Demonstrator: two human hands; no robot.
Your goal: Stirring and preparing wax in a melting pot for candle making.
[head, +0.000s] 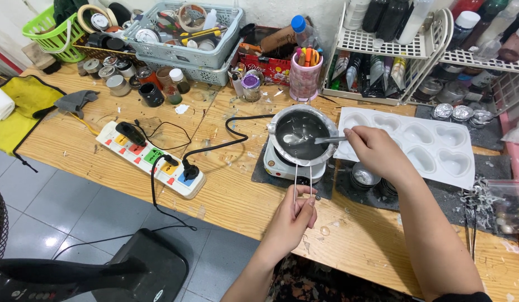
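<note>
A small metal pot (302,133) of dark grey liquid sits on a white electric warmer (293,166) on the wooden table. My left hand (293,218) grips the pot's long wire handle (303,180) near the table's front edge. My right hand (377,150) holds a metal spoon (315,140) whose bowl dips into the liquid. A white heart-shaped mould tray (416,142) lies just right of the pot, behind my right hand.
A multicoloured power strip (152,158) with black cords lies left of the warmer. Baskets, jars and a pink pen cup (305,75) crowd the back; a white rack (393,50) of bottles stands at right. Small foil cups (460,113) sit behind the mould. A black fan base (125,268) is on the floor.
</note>
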